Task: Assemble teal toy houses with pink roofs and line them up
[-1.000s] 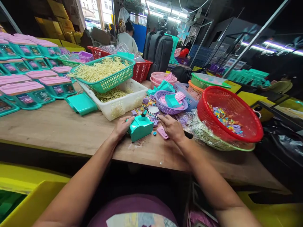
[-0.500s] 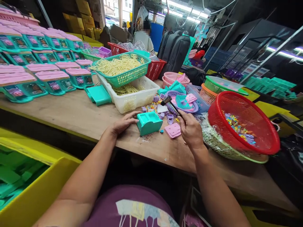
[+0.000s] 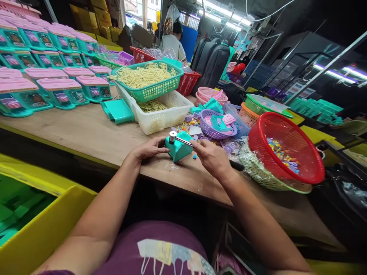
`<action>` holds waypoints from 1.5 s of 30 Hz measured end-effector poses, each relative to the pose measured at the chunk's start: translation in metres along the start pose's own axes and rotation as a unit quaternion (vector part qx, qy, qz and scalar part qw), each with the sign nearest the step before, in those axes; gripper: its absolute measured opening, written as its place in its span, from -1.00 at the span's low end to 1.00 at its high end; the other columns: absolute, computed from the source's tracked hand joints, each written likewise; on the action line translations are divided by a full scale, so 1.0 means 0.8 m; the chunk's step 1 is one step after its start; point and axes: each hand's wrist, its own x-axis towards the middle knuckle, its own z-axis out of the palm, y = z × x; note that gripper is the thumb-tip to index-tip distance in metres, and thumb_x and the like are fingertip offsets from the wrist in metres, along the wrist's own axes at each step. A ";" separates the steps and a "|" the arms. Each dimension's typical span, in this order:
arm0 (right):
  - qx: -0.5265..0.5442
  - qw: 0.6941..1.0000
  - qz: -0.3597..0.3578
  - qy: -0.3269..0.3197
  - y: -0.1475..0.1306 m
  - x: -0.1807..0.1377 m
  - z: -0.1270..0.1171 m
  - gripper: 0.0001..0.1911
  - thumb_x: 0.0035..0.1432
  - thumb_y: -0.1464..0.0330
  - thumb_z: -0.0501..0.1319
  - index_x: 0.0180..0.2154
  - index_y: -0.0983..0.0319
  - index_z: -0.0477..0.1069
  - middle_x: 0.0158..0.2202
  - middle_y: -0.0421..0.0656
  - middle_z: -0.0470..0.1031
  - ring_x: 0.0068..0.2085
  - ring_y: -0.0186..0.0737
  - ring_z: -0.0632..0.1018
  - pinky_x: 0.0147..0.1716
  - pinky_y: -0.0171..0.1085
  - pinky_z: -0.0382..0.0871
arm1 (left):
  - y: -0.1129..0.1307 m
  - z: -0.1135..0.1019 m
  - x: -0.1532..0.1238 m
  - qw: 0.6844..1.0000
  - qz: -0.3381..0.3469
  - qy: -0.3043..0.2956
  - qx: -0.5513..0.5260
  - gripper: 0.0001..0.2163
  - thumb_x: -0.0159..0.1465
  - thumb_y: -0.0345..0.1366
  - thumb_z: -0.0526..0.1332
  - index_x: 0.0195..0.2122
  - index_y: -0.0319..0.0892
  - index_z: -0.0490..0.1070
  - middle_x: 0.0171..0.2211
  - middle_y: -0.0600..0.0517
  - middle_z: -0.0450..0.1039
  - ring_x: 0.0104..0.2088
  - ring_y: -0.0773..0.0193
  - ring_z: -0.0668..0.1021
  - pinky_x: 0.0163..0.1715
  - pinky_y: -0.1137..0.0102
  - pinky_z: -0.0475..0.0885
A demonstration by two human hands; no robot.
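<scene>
My right hand (image 3: 211, 156) is closed around the handle of a small hammer (image 3: 183, 141). The hammer's round metal head is over the left end of a teal plastic box (image 3: 181, 151); whether it touches cannot be told. My left hand (image 3: 149, 149) grips that end of the box, thumb in front and the other fingers partly hidden behind. The box rests near the table's front edge. A small blue round piece (image 3: 195, 157) lies just right of it.
Stacked pink-and-teal toy boxes (image 3: 61, 91) stand at the left. Behind my hands, a teal basket (image 3: 156, 89) of cream pieces rests on a white bin (image 3: 164, 121). A purple basket (image 3: 218, 133) and red basket (image 3: 286, 149) are at right. A person (image 3: 173, 46) is farther back.
My right hand has swung the hammer down and left, from upright to over the box. My left hand has kept its place, its thumb now along the box's front.
</scene>
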 end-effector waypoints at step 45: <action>0.152 0.966 0.174 -0.114 0.114 0.034 0.092 -0.58 0.26 0.05 0.14 -0.05 0.21 0.48 -0.05 0.05 0.43 0.00 -0.03 0.44 -0.07 -0.15 0.31 | 0.103 0.056 0.196 0.830 -0.067 -0.093 0.545 -0.78 0.06 -0.18 0.25 -0.31 -0.08 0.60 -0.32 -0.05 0.58 -0.33 0.12 0.52 -0.19 0.31 0.38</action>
